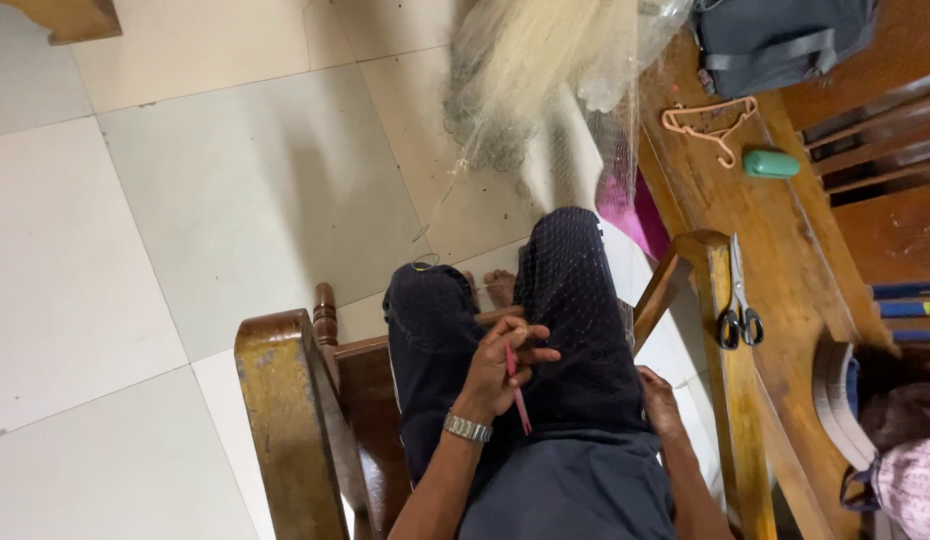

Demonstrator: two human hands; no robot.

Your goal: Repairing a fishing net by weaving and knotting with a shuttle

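Observation:
I sit in a wooden chair point(285, 400) with a fine pale fishing net point(545, 70) draped from the floor over my dark-trousered legs point(570, 300). My left hand point(505, 365), with a metal watch on the wrist, is closed on a thin pink netting needle point(518, 390) over my lap. Resting low beside my right thigh, my right hand point(660, 400) has its fingers curled into the net mesh; what exactly it pinches is hard to see.
A wooden bench point(775, 270) on the right carries black-handled scissors point(738, 310), a pink clothes hanger point(710, 120), a green oblong object point(771, 164) and a dark bag point(780, 35). Pale tiled floor point(185, 200) spreads left. A pink cloth point(630, 215) lies below the net.

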